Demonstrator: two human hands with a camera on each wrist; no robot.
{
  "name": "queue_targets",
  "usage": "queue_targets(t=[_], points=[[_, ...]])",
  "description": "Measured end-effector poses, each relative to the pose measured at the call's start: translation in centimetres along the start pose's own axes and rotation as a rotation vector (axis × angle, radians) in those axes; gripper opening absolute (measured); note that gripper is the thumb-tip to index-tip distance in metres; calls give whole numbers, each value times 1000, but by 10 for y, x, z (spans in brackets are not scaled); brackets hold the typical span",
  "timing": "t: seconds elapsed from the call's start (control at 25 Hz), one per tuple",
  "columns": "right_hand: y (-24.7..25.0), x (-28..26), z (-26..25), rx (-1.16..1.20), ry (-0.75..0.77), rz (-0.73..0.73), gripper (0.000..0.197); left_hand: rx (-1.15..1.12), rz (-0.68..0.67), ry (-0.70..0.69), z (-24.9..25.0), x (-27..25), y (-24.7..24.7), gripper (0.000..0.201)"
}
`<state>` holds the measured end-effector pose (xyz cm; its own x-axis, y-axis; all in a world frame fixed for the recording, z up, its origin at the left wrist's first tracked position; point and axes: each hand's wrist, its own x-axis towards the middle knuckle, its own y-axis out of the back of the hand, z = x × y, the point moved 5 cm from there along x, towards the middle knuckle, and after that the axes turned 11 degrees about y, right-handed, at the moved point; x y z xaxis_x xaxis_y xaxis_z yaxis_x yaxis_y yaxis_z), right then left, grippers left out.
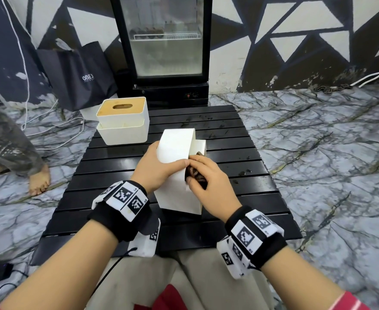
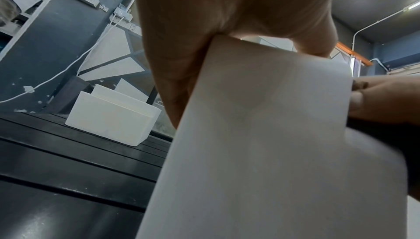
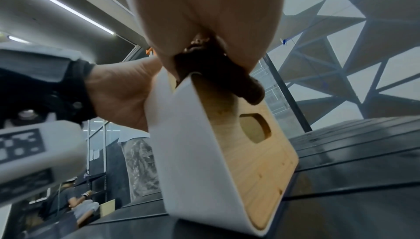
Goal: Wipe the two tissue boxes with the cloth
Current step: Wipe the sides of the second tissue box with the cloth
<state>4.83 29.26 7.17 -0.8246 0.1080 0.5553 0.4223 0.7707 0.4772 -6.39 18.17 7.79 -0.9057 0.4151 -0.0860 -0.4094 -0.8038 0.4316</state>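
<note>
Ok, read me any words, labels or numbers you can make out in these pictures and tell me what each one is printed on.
"ONE", white letters on the dark tote bag; more letters follow and a small line sits beneath, both unreadable.
"L4", tiny print on the left wrist band beside its square markers.
Right wrist band: only square code patterns plus tiny print too small to read.
Tissue boxes, fridge: no text visible.

I'm gripping a white tissue box [image 1: 177,153] with a pale wood-grain lid [image 3: 256,154] and rubbing a dark brown cloth [image 3: 229,79] on it. Behind it on the black slatted table [image 1: 228,157] is sitting a cream box [image 1: 123,128], tan-topped. The floor [image 1: 318,142] is showing grey veined marble; the wall [image 1: 296,30] black-and-white triangles.
</note>
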Motion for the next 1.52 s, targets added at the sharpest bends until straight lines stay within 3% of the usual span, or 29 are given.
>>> queue_targets(t=[0.2, 0.4, 0.6, 0.84, 1.04, 1.24, 1.52], points=[[5, -14, 0, 13, 111, -47, 41, 11, -8, 5, -4, 3, 0, 92], [3, -2, 5, 19, 27, -20, 41, -18, -7, 3, -2, 1, 0, 91], [6, -14, -1, 9, 124, -58, 41, 3, -9, 14, -5, 2, 0, 94], [1, -3, 6, 12, 39, -28, 42, -34, -9, -6, 0, -1, 0, 91], [6, -13, 2, 25, 111, -66, 41, -7, 4, -2, -2, -2, 0, 92], [-1, -4, 6, 45, 26, -26, 42, -30, -4, -11, 1, -2, -1, 89], [8, -9, 5, 35, 79, -83, 42, 1, -13, 29, -4, 2, 0, 93]])
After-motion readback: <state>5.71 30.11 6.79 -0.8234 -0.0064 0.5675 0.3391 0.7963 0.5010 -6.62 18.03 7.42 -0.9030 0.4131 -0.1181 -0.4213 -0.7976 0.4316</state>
